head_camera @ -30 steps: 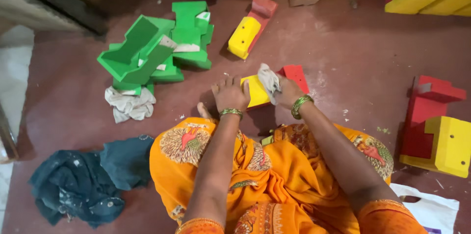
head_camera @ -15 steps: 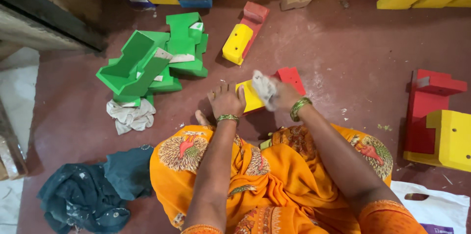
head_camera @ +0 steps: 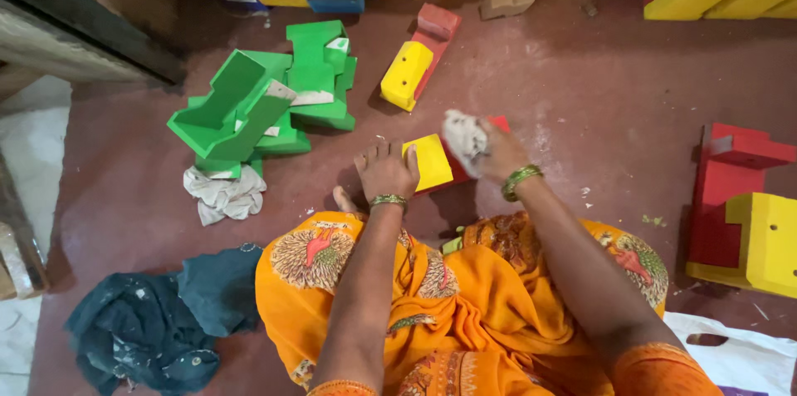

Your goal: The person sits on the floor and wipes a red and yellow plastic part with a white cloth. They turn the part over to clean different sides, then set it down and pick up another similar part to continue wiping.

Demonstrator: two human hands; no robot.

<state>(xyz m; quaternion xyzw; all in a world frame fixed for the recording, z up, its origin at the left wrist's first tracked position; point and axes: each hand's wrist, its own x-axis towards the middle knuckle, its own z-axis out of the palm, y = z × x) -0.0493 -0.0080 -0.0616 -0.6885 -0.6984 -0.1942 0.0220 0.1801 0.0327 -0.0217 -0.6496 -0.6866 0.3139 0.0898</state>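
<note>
- The yellow and red block point(head_camera: 438, 162) lies on the floor point(head_camera: 581, 97) just in front of the person's knees, between both hands.
- The left hand point(head_camera: 387, 172) lies flat, fingers spread and clutching nothing, its fingertips pressing the block's yellow face near the left edge.
- The right hand point(head_camera: 496, 151) is clenched around a crumpled pale rag point(head_camera: 465, 139), held over the red end (I cannot tell whether the rag touches the block).
- Judged from this: with only fingertips steadying it, the block could skid or tip under a hard rub.
- Dusty grit near the block might get dragged onto the painted surface.
- Both forearms reach forward and down, wrists bent.
</note>
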